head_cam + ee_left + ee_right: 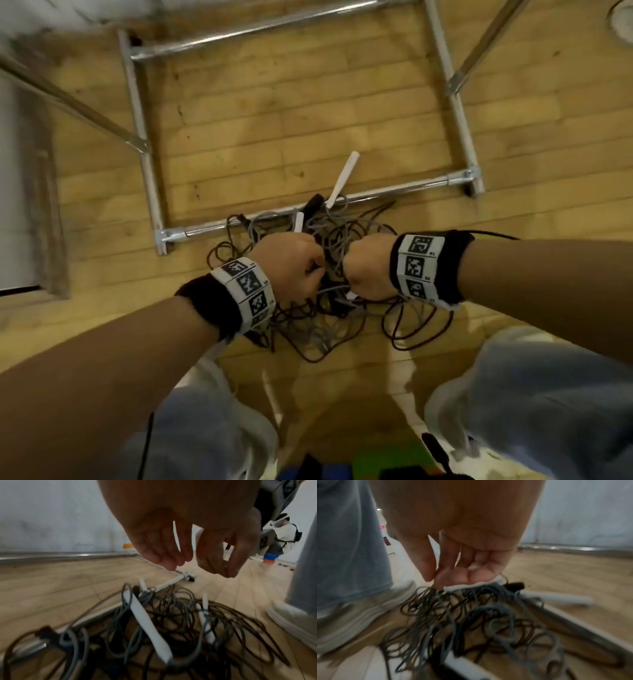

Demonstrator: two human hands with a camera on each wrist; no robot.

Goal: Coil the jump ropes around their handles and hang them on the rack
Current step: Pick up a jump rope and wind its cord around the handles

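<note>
- Hands, two, mine: left hand (180, 545) hovers with loosely curled fingers holding nothing; right hand (462, 563) pinches a white handle (471, 586).
- Tangled jump ropes (342, 308), dark and grey, lie heaped on the wooden floor (274, 120); rope count unclear.
- One metal rack (459, 113) base touches the heap.

Pale wooden plank floor (274, 113), patches of glare seen on it; grey-white wall (51, 513) met at the floor's far edge, a metal strip (60, 556) run along its base; soft, even light
</note>
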